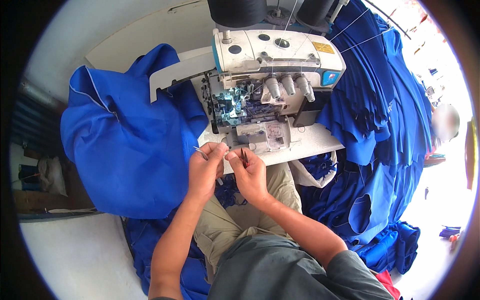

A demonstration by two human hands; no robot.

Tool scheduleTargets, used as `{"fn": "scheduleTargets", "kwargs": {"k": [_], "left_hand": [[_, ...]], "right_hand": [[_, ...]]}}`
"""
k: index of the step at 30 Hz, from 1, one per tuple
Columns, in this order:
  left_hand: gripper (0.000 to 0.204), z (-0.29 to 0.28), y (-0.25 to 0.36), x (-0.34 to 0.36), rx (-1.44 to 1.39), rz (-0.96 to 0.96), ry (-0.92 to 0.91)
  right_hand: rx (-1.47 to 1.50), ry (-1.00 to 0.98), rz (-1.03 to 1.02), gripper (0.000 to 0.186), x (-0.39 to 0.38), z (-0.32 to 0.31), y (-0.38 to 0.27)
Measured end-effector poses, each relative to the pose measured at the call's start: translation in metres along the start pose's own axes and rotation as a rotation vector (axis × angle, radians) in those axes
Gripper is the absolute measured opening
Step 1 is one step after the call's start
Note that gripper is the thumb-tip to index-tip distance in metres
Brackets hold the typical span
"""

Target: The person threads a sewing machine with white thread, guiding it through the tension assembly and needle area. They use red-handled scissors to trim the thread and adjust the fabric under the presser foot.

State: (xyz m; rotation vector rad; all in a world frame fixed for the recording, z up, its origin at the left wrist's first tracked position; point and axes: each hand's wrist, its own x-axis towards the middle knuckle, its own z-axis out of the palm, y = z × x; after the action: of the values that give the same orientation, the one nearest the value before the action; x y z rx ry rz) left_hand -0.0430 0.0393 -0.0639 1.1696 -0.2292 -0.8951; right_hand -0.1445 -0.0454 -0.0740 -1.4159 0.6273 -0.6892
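Close together in front of the sewing machine (280, 55), my two hands have their fingertips pinched and almost meeting. My left hand (202, 172) is closed around slim metal tweezers (200, 152), whose pale ends stick out past the fingers. In my right hand (251, 176) is a small pair of thread snips (244, 157), dark blades pointing up, with a bit of red at the grip. Something tiny and pale, perhaps thread, is between the fingertips; it is too small to make out. The machine's front cover is swung open, and its lit inner parts show.
Blue fabric (125, 145) drapes over the table's left side. More blue pieces (365, 85) hang piled on the right. A white bag (305, 175) with blue scraps hangs below the table edge (312, 149). Black thread cones (237, 11) stand above the machine. Another person is far right.
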Motion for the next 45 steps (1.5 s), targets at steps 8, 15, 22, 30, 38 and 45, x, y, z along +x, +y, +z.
{"fn": "scheduleTargets", "kwargs": {"k": [8, 15, 22, 30, 38, 45], "left_hand": [[0.026, 0.001, -0.006, 0.003, 0.023, 0.08, 0.039], [0.027, 0.003, -0.006, 0.004, 0.006, 0.102, 0.047], [0.028, 0.006, -0.009, 0.006, 0.036, 0.116, 0.089], [0.027, 0.001, -0.004, 0.007, 0.008, 0.108, 0.036], [0.026, 0.002, -0.006, 0.006, 0.021, 0.108, 0.042], [0.031, 0.004, -0.002, -0.001, -0.057, 0.006, 0.039]], "right_hand": [[0.009, -0.006, 0.11, 0.015, -0.002, -0.001, -0.003], [0.025, -0.01, 0.034, 0.017, 0.0, 0.002, -0.006], [-0.05, -0.064, 0.056, 0.023, -0.002, 0.0, -0.007], [0.069, -0.002, 0.134, 0.015, -0.007, -0.005, 0.0], [-0.025, 0.034, 0.058, 0.012, -0.002, 0.005, 0.0], [0.016, 0.059, 0.085, 0.013, -0.006, 0.003, 0.01]]}}
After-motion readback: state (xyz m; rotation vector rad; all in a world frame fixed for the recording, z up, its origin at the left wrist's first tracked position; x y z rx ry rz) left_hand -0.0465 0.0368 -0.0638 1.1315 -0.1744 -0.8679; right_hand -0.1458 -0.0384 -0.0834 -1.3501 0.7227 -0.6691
